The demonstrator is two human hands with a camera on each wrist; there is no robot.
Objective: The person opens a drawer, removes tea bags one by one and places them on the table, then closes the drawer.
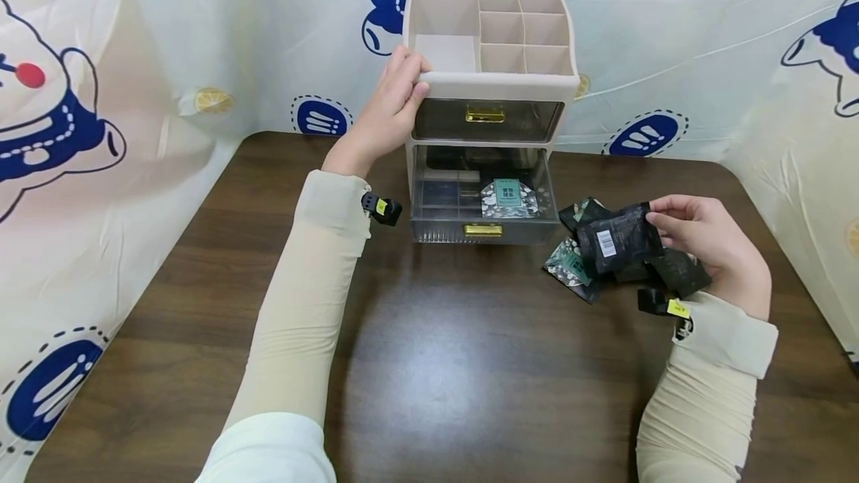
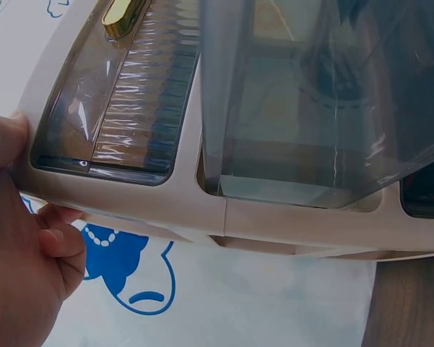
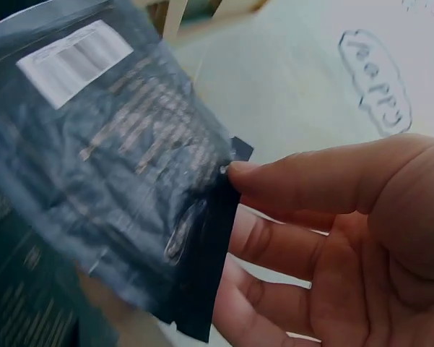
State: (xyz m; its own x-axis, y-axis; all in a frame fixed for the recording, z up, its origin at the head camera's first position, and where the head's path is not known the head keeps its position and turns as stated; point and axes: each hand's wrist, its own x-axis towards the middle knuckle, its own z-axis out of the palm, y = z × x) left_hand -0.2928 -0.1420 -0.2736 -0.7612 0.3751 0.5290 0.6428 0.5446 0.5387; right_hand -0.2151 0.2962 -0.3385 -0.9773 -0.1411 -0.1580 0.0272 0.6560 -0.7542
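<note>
At the organizer's left upper edge we see one left hand point(image 1: 385, 106), thumb and fingers clamped on its frame. The one organizer point(image 1: 496, 83) stands on the table point(image 1: 416, 364); its top has one large compartment and, to the right, six small ones. Below, we count two drawers in the head view, each with one gold handle: the upper drawer point(image 1: 443, 121) pushed in, the lower drawer point(image 1: 517, 235) pulled forward, with one patterned packet point(image 1: 506, 194) inside at the right. Just right of the organizer, we make out at least three loose packets point(image 1: 569, 263), their overlap hiding the exact count. Above these, right of the organizer, one black packet point(image 1: 624, 237) with a barcode label is pinched at its right edge between thumb and fingers of the right hand point(image 1: 711, 241).
</note>
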